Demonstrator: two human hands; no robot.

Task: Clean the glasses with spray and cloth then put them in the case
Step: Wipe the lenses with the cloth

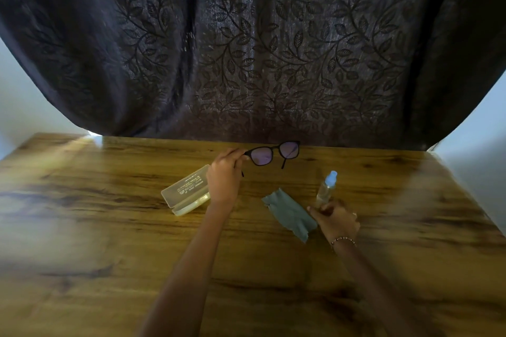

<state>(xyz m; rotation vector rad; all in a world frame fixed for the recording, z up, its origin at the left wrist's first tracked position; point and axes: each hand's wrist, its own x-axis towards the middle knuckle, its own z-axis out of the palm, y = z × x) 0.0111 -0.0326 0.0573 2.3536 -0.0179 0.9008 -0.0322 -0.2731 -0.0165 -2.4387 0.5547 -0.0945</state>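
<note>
Black-framed glasses (pixel 273 154) with purple-tinted lenses are held up above the far part of the wooden table (pixel 109 227). My left hand (pixel 224 178) pinches them at their left hinge. A small clear spray bottle (pixel 326 187) with a light blue cap stands to the right. My right hand (pixel 335 220) is wrapped around its base. A crumpled grey-green cloth (pixel 290 213) lies on the table between my hands, just left of my right hand. A translucent glasses case (pixel 186 190) lies closed to the left of my left wrist.
A dark curtain (pixel 246 49) with a leaf pattern hangs behind the table's far edge. Pale walls show at both sides. The table's near half holds only my forearms.
</note>
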